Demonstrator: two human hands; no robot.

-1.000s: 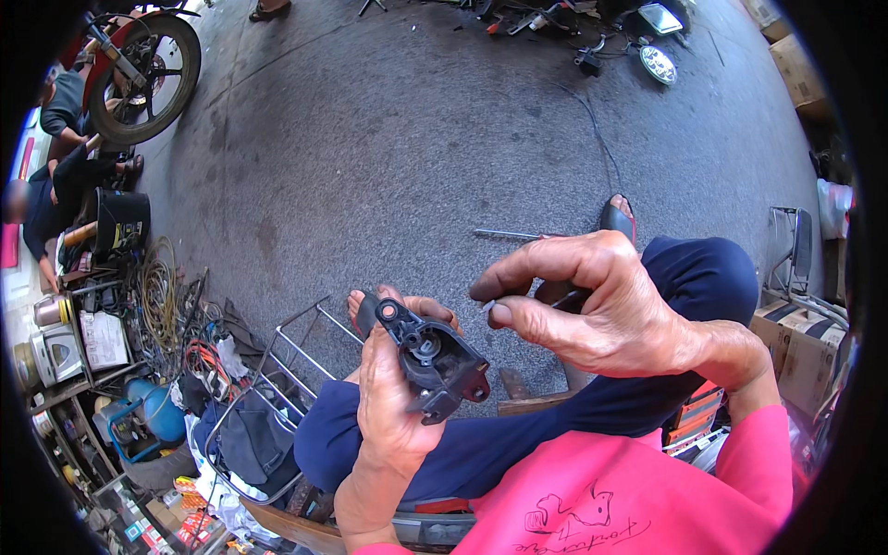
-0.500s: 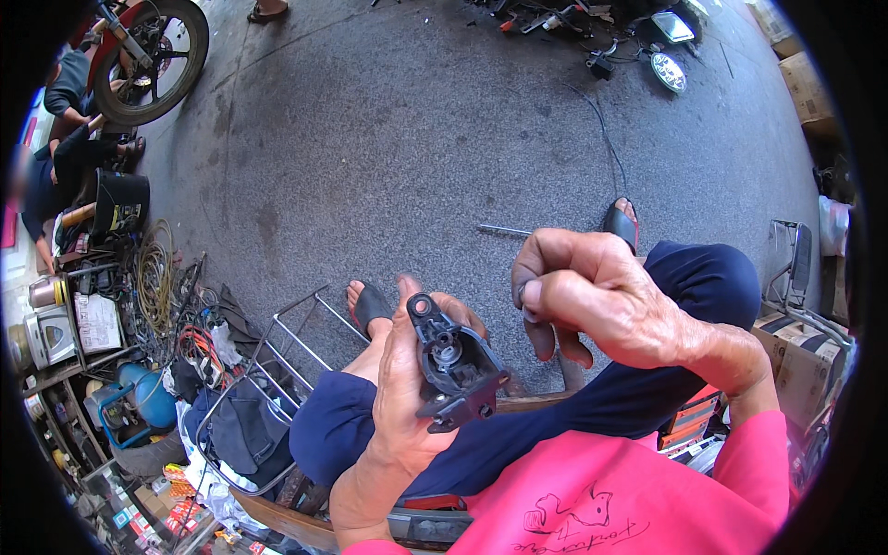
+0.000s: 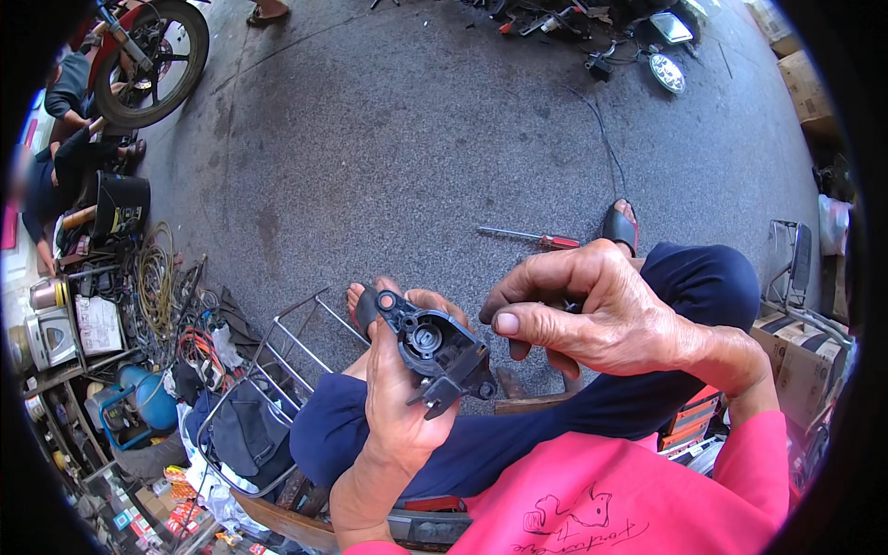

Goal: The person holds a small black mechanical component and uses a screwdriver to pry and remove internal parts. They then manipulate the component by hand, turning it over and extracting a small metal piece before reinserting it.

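My left hand (image 3: 388, 393) grips a black housing (image 3: 444, 347), a hollow, angular part with a round ringed seat inside and a lug with a hole at its upper end. Just to the right of it, my right hand (image 3: 601, 319) has thumb and index tips close together, the other fingers curled beneath; anything between them is too small or hidden to make out. A screwdriver (image 3: 558, 242) with a red handle lies on the floor beyond my right hand.
A wire rack (image 3: 277, 356), coiled hoses (image 3: 157, 277) and clutter fill the left side. Two people (image 3: 42, 185) sit near a red motorcycle's wheel (image 3: 148, 60). Loose parts (image 3: 597, 65) lie on the floor (image 3: 388, 157) ahead. Cartons (image 3: 800, 361) stand right.
Since half a second ago my right hand has moved left toward the housing. The housing has shifted slightly up-left and turned. The screwdriver's handle, earlier covered by my hand, now shows.
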